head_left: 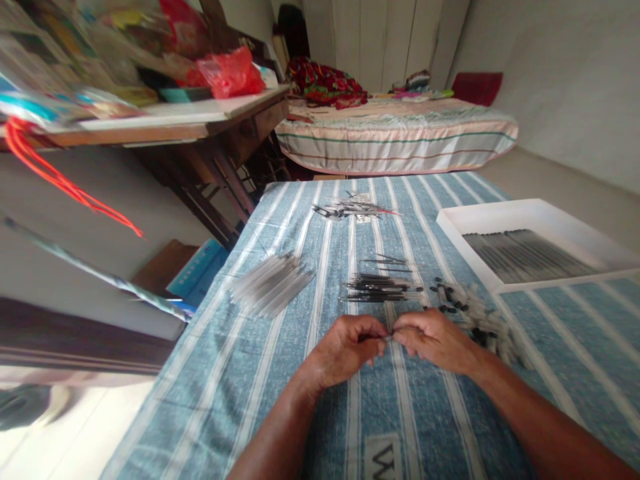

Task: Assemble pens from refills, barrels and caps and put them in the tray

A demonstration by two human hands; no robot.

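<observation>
Bare arms (530, 400) nearest, reaching up from five and seven o'clock over the striped surface (225, 413). Left hand (340, 347) with fingertips closed on a small thin piece (391, 337); right hand (435, 340) pinching the same small thin piece from three o'clock. Held right between the two hands; too blurry to name better. Looks light, likely a bit stiff, maybe slippery and easy to bend. Best held softly by the ends, with fingertips. Seems to point from nine to three o'clock, long way across; can't tell tip from tail. Past the hands, at twelve o'clock, a pile of dark thin rods (380, 288); at ten, cloudy tubes (273, 283); at three, small black-and-clear caps (487, 327); at two, a white tray (500, 217) with lined-up sticks (530, 257).
</observation>
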